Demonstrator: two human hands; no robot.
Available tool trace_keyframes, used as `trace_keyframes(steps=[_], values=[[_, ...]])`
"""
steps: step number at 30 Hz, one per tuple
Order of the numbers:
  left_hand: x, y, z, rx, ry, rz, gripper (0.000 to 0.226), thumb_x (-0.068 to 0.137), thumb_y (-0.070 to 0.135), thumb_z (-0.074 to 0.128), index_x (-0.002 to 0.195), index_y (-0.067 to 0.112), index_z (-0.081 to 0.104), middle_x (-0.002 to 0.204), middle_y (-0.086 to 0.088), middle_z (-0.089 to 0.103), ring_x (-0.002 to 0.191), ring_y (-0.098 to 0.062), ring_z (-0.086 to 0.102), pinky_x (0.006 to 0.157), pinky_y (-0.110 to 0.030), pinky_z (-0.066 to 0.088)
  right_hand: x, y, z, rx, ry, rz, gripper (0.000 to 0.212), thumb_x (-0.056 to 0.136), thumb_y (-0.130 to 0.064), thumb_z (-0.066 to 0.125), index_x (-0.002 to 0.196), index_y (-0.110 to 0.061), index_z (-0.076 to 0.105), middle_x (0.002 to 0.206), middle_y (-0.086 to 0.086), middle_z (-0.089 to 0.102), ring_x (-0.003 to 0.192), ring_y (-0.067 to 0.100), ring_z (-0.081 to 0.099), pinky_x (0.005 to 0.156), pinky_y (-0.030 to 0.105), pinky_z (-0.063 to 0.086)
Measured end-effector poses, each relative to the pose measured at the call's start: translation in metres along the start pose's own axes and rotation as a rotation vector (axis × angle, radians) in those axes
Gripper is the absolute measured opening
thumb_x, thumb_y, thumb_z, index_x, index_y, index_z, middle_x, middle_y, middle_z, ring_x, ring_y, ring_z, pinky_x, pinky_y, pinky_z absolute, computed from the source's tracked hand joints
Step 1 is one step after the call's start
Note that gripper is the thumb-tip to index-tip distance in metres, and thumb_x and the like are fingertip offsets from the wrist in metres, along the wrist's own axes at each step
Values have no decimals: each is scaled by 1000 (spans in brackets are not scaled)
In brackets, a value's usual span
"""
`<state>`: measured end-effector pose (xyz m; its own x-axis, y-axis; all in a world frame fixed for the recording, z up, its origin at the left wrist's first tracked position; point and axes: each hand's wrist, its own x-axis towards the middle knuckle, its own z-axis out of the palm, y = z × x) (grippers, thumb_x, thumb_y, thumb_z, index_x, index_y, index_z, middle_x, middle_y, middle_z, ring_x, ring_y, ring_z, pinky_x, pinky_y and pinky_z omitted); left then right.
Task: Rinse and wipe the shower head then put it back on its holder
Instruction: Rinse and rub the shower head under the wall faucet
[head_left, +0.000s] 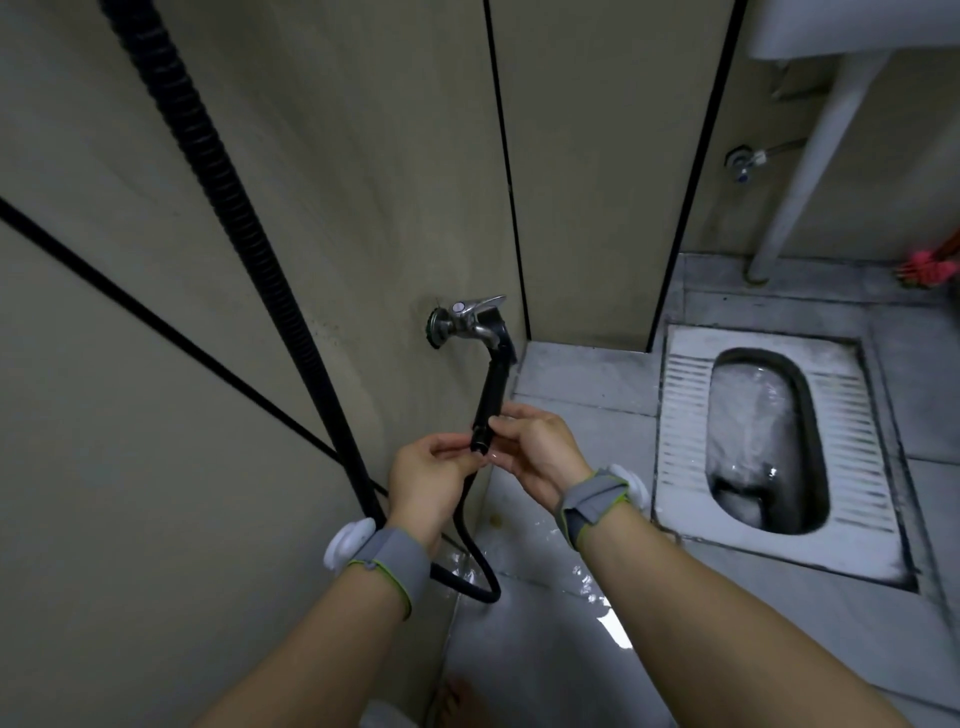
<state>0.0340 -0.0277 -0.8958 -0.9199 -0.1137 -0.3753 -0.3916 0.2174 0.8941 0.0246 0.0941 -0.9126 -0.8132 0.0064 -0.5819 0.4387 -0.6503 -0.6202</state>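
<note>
Against the beige wall (260, 364), panels divided by black seams fill the left and centre of the view; a wet grey tiled floor (571, 597) occupies the lower right. Set into the floor at right is a white squat pan (685, 415), ribbed on both sides, with water in its bowl. A grey pipe (810, 156) descends at upper right from a white basin (857, 26), only partly in view. A thick black ribbed hose (218, 192) runs diagonally down the wall from the upper left. Both forearms enter from below, each with a grey wristband (389, 561) carrying a white disc. A thinner black hose (475, 566) loops on the floor below the hands and rises between them. The black shower head (493, 384) hangs upright just beside the wall, its top hooked at a chrome tap (467, 317) fixed to the wall, handle pointing down. The left hand (431, 483) is closed, with fingertips pinching the lower end of the handle where the hose joins. The right hand (535, 447) is likewise closed, thumb and fingers gripping the same lower end from the opposite side. A small valve (745, 163) is on the far wall. A pink object (930, 267) lies at the right edge, too cropped to identify.
</note>
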Motion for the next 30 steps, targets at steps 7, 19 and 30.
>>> trace_keyframes(steps=[7,19,30], values=[[-4,3,0,-41,4,2,23,73,-9,73,82,12,68,87,-20,73,90,-33,70,80,-29,53,0,0,1,-5,-10,14,25,91,6,52,114,-2,54,96,21,66,76,26,65,50,26,50],[25,3,8,-52,16,11,24,73,-7,73,80,15,70,83,-15,74,83,-25,71,72,-22,51,29,-9,1,3,-9,15,34,91,5,52,125,2,51,95,17,65,77,24,64,55,28,50],[59,4,24,-49,16,17,20,74,-2,74,85,14,72,83,-12,75,84,-23,72,73,-22,51,64,-19,-4,22,-4,0,17,92,4,51,106,-4,57,91,14,66,75,23,64,52,26,51]])
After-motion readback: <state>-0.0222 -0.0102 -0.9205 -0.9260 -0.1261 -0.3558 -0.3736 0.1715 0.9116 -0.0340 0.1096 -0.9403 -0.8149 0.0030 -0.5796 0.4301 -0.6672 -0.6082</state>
